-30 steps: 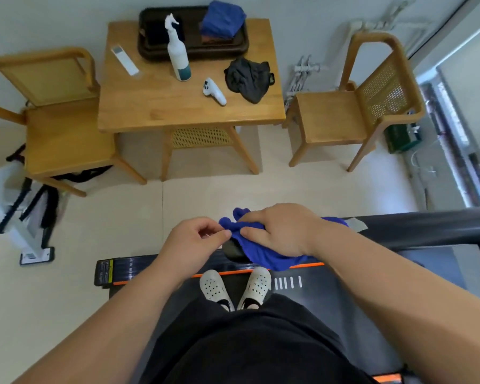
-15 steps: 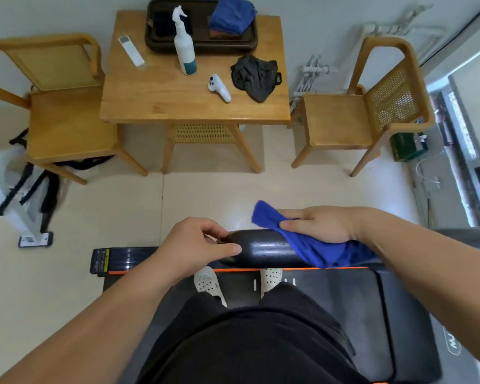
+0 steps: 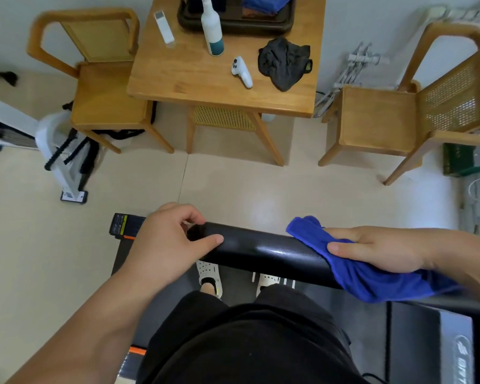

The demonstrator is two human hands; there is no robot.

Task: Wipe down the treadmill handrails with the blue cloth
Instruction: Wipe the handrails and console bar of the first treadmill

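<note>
A black padded handrail [image 3: 263, 250] of the treadmill runs across the lower middle of the head view. My left hand [image 3: 172, 242] grips its left end, thumb on the near side and fingers curled over the tip. My right hand [image 3: 380, 249] holds the blue cloth [image 3: 372, 275] wrapped over the rail further right, thumb pressing the cloth on the near side. One corner of the cloth sticks up at the far side of the rail. The rail's right part is hidden under the cloth and my forearm.
The treadmill deck [image 3: 416, 342] lies below, with my feet in white shoes [image 3: 209, 274] on it. Beyond stands a wooden table [image 3: 183, 76] with a spray bottle [image 3: 212, 29], a white controller [image 3: 241, 72], a black cloth [image 3: 284, 63] and a dark tray [image 3: 233, 22]. Wooden chairs [image 3: 377, 120] flank it.
My right hand has slid the blue cloth to the right along the rail, baring more black padding. My left hand let go of the cloth and took hold of the rail's left end.
</note>
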